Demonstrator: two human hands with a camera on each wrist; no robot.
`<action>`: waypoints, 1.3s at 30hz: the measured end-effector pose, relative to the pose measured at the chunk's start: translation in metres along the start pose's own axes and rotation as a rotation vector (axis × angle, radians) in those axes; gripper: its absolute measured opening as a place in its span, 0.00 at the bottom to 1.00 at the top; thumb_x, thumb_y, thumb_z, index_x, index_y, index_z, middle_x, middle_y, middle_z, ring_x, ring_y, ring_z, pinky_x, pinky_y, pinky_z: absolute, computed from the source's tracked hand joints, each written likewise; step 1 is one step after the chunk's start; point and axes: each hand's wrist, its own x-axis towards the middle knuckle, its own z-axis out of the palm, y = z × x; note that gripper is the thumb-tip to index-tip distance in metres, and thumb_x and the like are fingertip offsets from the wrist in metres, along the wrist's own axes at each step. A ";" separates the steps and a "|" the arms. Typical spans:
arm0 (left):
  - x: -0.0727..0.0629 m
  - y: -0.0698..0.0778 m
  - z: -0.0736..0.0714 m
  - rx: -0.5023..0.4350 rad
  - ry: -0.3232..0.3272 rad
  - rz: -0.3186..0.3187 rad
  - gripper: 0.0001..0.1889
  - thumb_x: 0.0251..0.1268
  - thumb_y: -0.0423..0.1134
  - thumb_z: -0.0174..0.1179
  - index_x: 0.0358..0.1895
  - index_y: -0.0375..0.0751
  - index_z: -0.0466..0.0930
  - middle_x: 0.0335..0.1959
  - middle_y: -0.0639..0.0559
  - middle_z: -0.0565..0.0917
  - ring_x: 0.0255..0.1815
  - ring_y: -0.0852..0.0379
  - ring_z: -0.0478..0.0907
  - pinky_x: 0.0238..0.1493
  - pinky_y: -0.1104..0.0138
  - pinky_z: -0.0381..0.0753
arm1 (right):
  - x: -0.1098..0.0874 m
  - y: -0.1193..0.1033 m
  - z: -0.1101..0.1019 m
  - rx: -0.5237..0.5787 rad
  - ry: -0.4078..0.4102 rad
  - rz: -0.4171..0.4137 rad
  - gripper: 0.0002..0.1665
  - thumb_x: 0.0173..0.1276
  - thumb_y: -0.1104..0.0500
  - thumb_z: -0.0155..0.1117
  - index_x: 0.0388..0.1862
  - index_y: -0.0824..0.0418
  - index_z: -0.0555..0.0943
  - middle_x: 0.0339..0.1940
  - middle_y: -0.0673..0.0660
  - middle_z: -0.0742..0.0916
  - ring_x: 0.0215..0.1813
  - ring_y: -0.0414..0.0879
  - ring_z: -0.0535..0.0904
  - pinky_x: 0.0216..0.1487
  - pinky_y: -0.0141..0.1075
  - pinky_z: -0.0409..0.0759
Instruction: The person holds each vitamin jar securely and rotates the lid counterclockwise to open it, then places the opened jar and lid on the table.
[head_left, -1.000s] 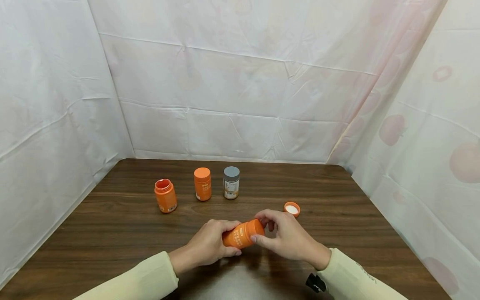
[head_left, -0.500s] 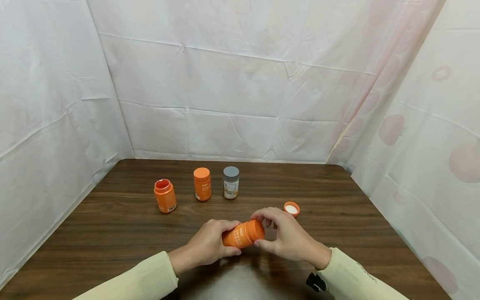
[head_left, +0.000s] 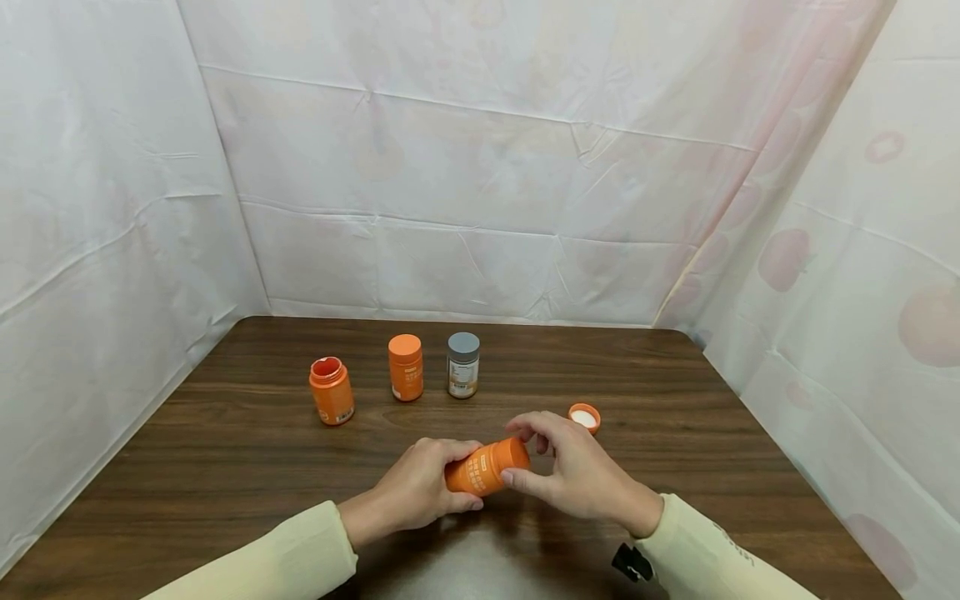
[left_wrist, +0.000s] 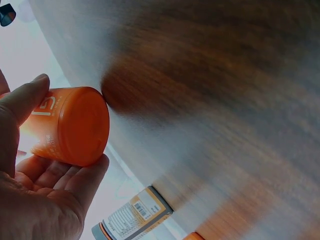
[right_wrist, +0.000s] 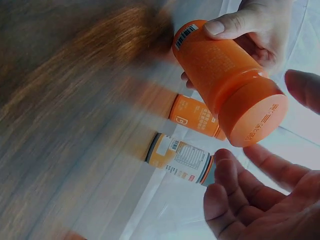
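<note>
Orange bottle [right_wrist: 217, 65], smooth and cylindrical, tilts in gripping left fingers [left_wrist: 90, 182], right fingers [right_wrist: 274, 167] spread around its round, lettered cap [right_wrist: 254, 114]

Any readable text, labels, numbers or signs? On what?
No word reads clearly.
Held orange bottle: barcode, partial logo; print too small.
Its lid: marks, blurred.
Standing capped orange bottle: logo, maybe D or G; characters too small.
Grey-capped bottle: barcode; print too small.
Uncapped orange bottle: barcode; print too small.
Right sleeve: dark lettering, unreadable.
</note>
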 end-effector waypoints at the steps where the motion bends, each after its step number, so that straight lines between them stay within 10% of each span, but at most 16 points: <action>1: 0.000 0.000 0.000 -0.002 -0.001 -0.001 0.26 0.52 0.42 0.81 0.56 0.54 0.84 0.43 0.64 0.85 0.39 0.67 0.79 0.44 0.67 0.80 | 0.000 -0.001 0.000 -0.006 -0.006 0.026 0.27 0.64 0.39 0.75 0.57 0.48 0.81 0.42 0.43 0.83 0.40 0.42 0.76 0.40 0.35 0.76; 20: 0.000 -0.001 0.001 -0.004 -0.012 -0.004 0.26 0.52 0.42 0.81 0.56 0.55 0.84 0.43 0.66 0.84 0.40 0.67 0.79 0.45 0.67 0.80 | 0.007 0.000 -0.001 0.018 -0.084 0.100 0.24 0.68 0.36 0.69 0.49 0.52 0.84 0.31 0.40 0.84 0.28 0.41 0.74 0.28 0.32 0.73; 39: 0.000 -0.001 0.001 0.006 0.000 0.009 0.25 0.52 0.42 0.81 0.55 0.55 0.84 0.42 0.65 0.84 0.38 0.67 0.79 0.43 0.67 0.80 | 0.005 0.002 -0.004 0.002 -0.028 -0.084 0.24 0.55 0.55 0.83 0.49 0.48 0.83 0.40 0.38 0.84 0.37 0.47 0.78 0.39 0.39 0.78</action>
